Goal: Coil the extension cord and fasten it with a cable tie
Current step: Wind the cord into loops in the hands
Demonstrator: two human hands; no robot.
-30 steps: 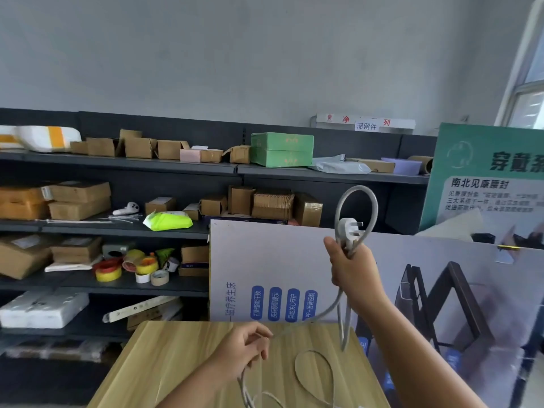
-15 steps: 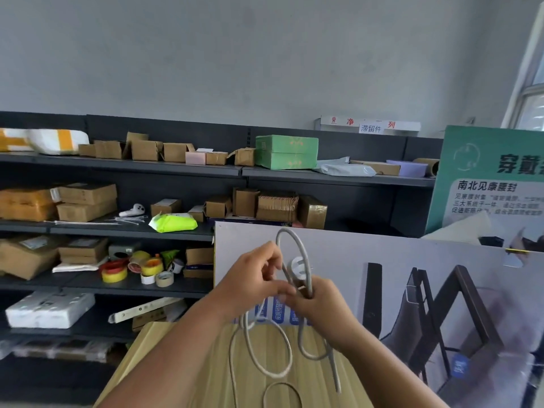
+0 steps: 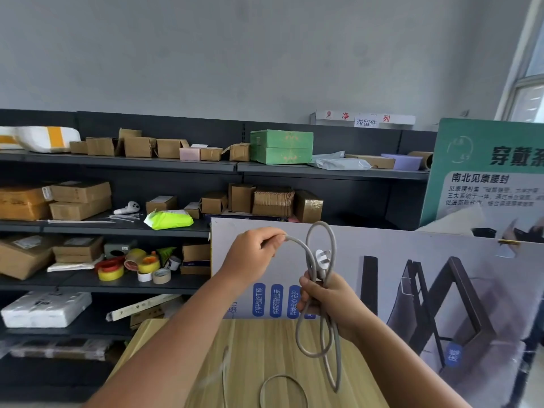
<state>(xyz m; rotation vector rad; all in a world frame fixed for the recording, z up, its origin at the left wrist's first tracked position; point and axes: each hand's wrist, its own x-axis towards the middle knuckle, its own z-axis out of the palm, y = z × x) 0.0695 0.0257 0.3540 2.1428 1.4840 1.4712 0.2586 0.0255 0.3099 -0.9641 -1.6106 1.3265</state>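
Observation:
A grey extension cord [image 3: 319, 346] hangs in loops above the wooden table [image 3: 265, 343]. My right hand [image 3: 326, 301] is shut on the gathered loops, with the white plug [image 3: 323, 257] sticking up just above its fingers. My left hand [image 3: 253, 254], higher and to the left, pinches a strand of the cord [image 3: 297, 241] and holds it out in an arc towards the bundle. More cord trails down blurred below my left arm, and one loop [image 3: 282, 387] lies on the table. No cable tie shows near my hands.
Dark shelving [image 3: 117, 166] behind the table holds cardboard boxes, a green box [image 3: 281, 147], tape rolls [image 3: 129, 266] and thin white ties [image 3: 123, 217]. A printed board [image 3: 412, 275] leans against the table's far edge; a green poster [image 3: 485, 172] stands at the right.
My hands met in front of me, then parted: the left hand moved up and left drawing out a new length of cord, and the right hand kept hold of the growing bundle.

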